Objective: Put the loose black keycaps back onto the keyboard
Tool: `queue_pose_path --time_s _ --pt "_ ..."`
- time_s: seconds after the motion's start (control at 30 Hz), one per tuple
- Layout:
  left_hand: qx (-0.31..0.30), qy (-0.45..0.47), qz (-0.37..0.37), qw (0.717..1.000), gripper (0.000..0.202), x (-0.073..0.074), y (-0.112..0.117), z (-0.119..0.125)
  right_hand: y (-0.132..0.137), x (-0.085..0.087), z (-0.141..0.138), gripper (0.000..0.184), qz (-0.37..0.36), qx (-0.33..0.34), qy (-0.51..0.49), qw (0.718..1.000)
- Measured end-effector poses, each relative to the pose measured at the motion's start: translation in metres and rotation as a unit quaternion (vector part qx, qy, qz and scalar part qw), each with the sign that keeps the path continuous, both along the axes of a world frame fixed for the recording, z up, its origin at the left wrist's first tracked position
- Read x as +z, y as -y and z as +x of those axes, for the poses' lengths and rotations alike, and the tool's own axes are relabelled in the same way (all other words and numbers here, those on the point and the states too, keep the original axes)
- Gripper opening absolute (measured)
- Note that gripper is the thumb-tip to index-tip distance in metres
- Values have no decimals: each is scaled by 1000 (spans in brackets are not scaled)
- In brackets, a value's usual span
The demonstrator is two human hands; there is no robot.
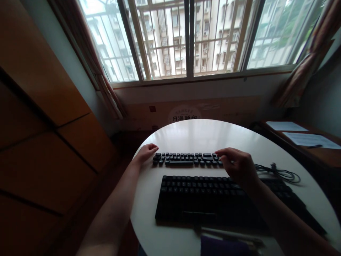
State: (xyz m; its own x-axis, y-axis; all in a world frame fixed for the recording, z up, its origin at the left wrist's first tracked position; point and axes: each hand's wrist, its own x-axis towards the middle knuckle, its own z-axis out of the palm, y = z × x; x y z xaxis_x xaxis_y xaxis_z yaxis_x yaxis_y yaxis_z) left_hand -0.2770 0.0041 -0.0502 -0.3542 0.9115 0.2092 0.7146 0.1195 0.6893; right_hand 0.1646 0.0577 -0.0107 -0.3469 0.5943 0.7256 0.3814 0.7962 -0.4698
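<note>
a: where do the loose keycaps [183,159] lie?
b: in close rows on the white counter [202,137], long axis left to right, a spacebar [179,163] in the nearest row. left hand [146,152] at their left end, right hand [237,163] at their right.
a: which is nearer?
b: little in it. right is over the end keycaps, touching or just above, hard to say; left is just beside its end.
a: state of the hands?
b: left loosely curled, low to the counter, nothing seen in it, underside hidden. right has thumb and forefinger drawn close, the rest folded; cannot tell whether it grips a keycap.
a: and the black keyboard [202,202]?
b: on the person's side of the rows, roughly parallel, a strip of counter between. right forearm [282,213] crosses above, hiding part of it. its near half is too dark to read.
a: anything else about?
b: coiled cable [285,175] past the right wrist, apart from the rows. purple item [223,247], blurred, at the bottom. paper sheets [311,139] off to the right.
</note>
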Motion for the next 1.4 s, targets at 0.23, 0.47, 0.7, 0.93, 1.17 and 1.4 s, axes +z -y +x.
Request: queue_pose_path --time_s 0.23,0.47,0.7,0.93,1.17,1.4 --pt "-30 -6 -40 999 41 5 4 7 2 -3 -2 26 -30 -4 3 1000" --pt "23 -40 -18 999 33 1 3 14 1 3 1 28 -48 -13 -6 999" --pt "41 -18 -4 999 43 -1 6 10 0 4 1 28 -55 -11 -6 998" --pt "19 5 -23 1000 43 -4 4 0 -6 2 4 27 -57 -8 -6 998" --pt "44 -46 -11 998 28 -2 1 12 -7 1 3 27 -55 -20 -11 998" --pt "99 -52 46 993 26 6 6 21 -13 -4 3 28 -54 -23 4 998"
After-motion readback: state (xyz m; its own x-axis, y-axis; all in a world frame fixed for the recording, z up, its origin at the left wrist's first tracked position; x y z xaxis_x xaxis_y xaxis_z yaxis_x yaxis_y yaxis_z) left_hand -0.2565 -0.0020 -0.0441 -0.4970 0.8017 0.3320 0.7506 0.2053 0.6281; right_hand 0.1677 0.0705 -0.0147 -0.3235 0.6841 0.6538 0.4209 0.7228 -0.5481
